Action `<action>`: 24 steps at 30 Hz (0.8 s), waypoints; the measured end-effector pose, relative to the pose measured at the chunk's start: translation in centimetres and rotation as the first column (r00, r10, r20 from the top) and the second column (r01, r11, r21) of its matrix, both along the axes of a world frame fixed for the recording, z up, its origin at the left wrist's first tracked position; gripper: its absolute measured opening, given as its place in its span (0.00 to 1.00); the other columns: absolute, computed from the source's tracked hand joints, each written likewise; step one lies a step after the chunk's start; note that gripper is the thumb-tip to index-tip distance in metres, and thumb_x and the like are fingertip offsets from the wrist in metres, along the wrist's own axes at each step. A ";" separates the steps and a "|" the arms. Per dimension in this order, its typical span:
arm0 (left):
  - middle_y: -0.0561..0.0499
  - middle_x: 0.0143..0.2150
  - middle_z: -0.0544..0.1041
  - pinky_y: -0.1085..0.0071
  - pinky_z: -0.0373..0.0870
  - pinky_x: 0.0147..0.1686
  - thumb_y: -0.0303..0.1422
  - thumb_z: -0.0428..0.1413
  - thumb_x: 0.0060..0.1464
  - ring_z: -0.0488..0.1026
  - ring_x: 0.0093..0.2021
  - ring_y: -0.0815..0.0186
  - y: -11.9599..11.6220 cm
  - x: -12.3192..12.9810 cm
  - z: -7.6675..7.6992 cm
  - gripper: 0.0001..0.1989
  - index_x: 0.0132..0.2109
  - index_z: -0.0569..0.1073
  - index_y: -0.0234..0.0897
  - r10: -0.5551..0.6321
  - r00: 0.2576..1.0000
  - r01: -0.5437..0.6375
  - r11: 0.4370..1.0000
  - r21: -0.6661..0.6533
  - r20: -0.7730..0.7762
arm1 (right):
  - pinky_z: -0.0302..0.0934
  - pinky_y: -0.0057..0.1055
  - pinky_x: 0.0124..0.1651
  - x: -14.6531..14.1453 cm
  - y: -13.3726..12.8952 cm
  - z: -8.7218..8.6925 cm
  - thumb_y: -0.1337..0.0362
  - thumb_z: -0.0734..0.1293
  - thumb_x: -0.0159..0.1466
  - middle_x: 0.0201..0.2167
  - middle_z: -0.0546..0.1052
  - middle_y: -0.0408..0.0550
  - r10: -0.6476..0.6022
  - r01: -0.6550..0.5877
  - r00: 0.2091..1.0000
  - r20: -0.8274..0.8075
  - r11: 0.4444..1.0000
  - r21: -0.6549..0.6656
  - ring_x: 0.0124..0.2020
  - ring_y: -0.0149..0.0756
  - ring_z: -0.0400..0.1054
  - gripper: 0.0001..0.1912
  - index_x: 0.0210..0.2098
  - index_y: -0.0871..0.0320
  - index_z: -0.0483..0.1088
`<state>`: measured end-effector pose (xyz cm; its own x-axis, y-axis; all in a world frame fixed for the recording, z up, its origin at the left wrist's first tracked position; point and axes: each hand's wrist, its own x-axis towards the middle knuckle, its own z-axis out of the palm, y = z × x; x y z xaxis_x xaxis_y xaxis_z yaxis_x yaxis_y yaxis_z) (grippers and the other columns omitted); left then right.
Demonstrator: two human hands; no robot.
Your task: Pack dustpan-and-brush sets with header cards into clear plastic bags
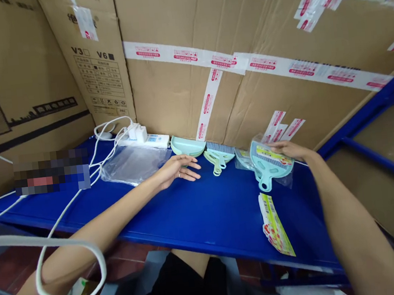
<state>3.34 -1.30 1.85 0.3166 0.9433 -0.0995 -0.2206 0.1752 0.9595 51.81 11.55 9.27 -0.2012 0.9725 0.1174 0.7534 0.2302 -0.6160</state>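
Observation:
My right hand [287, 149] grips the upper edge of a light-blue dustpan set [269, 163] in clear plastic, with a brush and a printed card inside. Another bagged set [243, 159] is partly hidden behind it. My left hand [181, 169] is held over the blue table with fingers apart and nothing in them. Just beyond it stand light-blue dustpans [187, 146], partly covered by the fingers. Small brushes [219, 153], blue and greenish, lie stacked to their right. Yellow-and-white printed cards [274, 224] lie near the table's front edge.
Clear plastic bags [135, 163] lie on the blue table [197, 213] at the left. Behind them is a white power strip [157, 140] with a plugged-in charger and cables. A white cable [100, 265] loops over my left forearm. Cardboard [173, 93] walls the back.

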 end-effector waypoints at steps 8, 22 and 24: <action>0.33 0.53 0.85 0.62 0.86 0.36 0.33 0.60 0.68 0.88 0.38 0.52 0.1 -0.1 -0.1 0.10 0.50 0.76 0.30 -0.031 0.999 0.031 0.999 0.005 -0.022 | 0.70 0.40 0.61 -4.6 3.6 -5.8 0.68 0.67 0.65 0.47 0.88 0.55 -0.111 0.051 0.951 0.290 0.977 0.206 0.54 0.49 0.81 0.15 0.42 0.57 0.88; 0.46 0.35 0.82 0.66 0.80 0.30 0.40 0.59 0.65 0.83 0.29 0.61 -0.1 -0.1 -0.3 0.13 0.46 0.77 0.34 0.169 0.981 -0.117 0.908 0.402 -0.095 | 0.65 0.62 0.66 -9.9 -7.0 -5.4 0.42 0.60 0.75 0.62 0.79 0.66 -0.198 -0.101 0.742 0.640 0.912 0.398 0.67 0.68 0.69 0.31 0.65 0.54 0.79; 0.50 0.29 0.79 0.68 0.76 0.31 0.40 0.56 0.68 0.78 0.26 0.64 0.3 -0.8 -0.5 0.12 0.47 0.78 0.35 0.429 0.877 -0.172 0.701 0.692 -0.217 | 0.60 0.64 0.72 -10.9 -7.2 -7.0 0.46 0.59 0.77 0.69 0.73 0.66 -0.144 -0.114 0.791 0.595 0.920 0.375 0.73 0.67 0.62 0.33 0.70 0.57 0.74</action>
<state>2.50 -1.00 1.40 0.0709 0.8539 0.5156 0.2072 -0.5182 0.8298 40.91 4.39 2.30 -0.3410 0.8810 0.3279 0.9398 0.3277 0.0968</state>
